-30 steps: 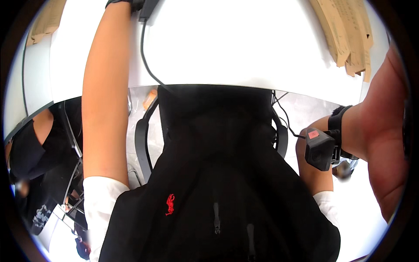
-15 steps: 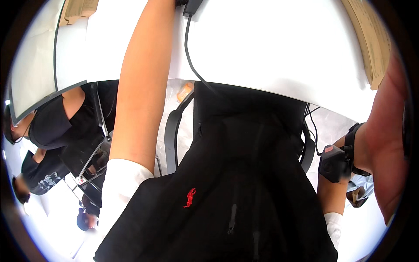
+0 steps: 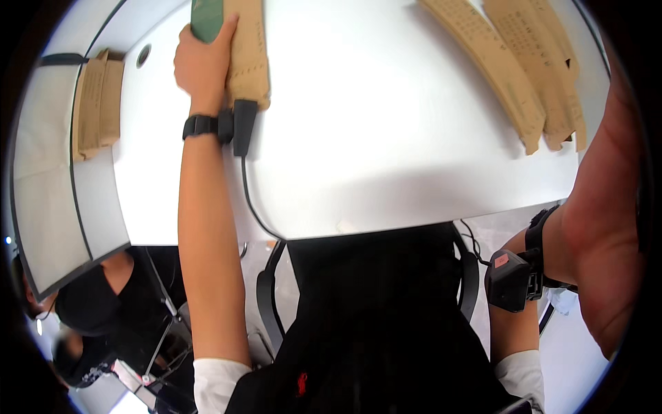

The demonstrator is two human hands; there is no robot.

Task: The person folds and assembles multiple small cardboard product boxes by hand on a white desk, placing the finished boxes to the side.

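My left hand (image 3: 203, 65) reaches forward over the table at the upper left. Its fingers and thumb close around the lower end of a flat green object (image 3: 207, 21), whose far end is cut off by the picture's edge. The thumb lies along a brown paper packet (image 3: 248, 62) just to the right. A black strap and a black box-shaped device (image 3: 243, 127) with a cable are at that wrist. My right hand (image 3: 607, 241) is raised very close at the right rim; its fingers are out of sight. Another black device (image 3: 509, 281) is strapped to that wrist.
Several brown paper packets (image 3: 527, 62) lie along the right side of the white table (image 3: 386, 138). More brown packets (image 3: 100, 103) stand at the left by a pale partition (image 3: 45, 186). People in black (image 3: 89, 297) sit beyond it. A black chair armrest (image 3: 267, 297) is beside me.
The view has tilted up toward the table, bringing my left hand, the green object and more packets into sight. My right hand stays raised at the right rim.
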